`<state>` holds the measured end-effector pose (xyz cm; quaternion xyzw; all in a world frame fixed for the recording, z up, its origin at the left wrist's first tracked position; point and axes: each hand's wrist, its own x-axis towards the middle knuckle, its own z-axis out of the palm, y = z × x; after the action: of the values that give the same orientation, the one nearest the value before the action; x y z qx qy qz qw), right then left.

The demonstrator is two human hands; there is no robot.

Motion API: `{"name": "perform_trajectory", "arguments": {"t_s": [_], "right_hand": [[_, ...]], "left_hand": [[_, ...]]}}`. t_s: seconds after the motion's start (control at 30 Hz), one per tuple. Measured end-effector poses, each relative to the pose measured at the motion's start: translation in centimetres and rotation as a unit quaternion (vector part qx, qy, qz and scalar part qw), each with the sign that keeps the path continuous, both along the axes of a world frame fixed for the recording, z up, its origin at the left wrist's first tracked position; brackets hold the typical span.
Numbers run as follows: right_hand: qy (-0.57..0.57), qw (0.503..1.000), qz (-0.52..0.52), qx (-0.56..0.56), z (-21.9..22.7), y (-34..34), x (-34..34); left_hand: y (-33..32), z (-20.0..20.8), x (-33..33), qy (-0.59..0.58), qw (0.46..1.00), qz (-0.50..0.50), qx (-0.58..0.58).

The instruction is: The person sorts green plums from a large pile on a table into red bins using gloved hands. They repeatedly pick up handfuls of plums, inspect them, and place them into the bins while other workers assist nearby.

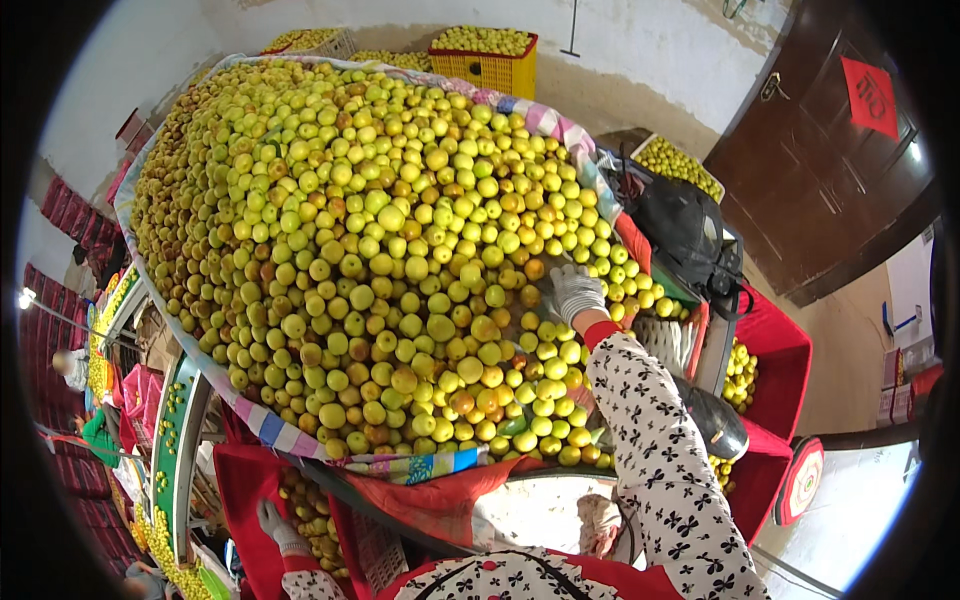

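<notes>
A big heap of round yellow-green fruits (390, 250), some tinged brown, looks like jujubes and fills most of the view. At its right side my right hand (577, 292), in a grey-and-white striped glove, lies on the fruits with fingers stretched out. Fruits just left of those fingers are blurred. My left hand (276, 526), also gloved, is low on the left over a red-lined bin (245, 490). Its fingers look apart, with nothing seen in them. More fruits (312, 520) lie beside it in the bin.
A striped cloth edge (255, 420) borders the heap. A yellow crate (485, 70) of fruit stands behind. To the right are a black bag (680, 225), red-lined bins (780, 350) and a brown door (820, 150). A curved green conveyor (172, 440) runs at left, near other people.
</notes>
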<state>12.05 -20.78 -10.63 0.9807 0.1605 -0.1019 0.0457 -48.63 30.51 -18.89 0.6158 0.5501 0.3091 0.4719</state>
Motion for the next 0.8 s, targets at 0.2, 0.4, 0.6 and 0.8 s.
{"name": "perform_trajectory", "arguments": {"t_s": [0.2, 0.4, 0.6, 0.8], "right_hand": [[0.014, 0.957, 0.034, 0.289, 8.0, 5.5, -8.3], [0.058, 0.983, 0.100, 0.143, 4.9, 10.1, -12.6], [0.092, 0.984, 0.049, 0.142, 5.5, 3.6, -15.1], [0.059, 0.978, -0.064, 0.187, 7.4, -0.9, -20.4]], "left_hand": [[-13.3, 17.1, 23.1, -0.041, 0.889, -0.287, 0.355], [-24.7, 17.8, 41.4, 0.081, 0.633, -0.569, 0.519], [-27.8, 14.6, 44.9, 0.346, 0.558, -0.570, 0.494], [-31.4, 11.5, 42.5, 0.218, 0.489, -0.676, 0.506]]}}
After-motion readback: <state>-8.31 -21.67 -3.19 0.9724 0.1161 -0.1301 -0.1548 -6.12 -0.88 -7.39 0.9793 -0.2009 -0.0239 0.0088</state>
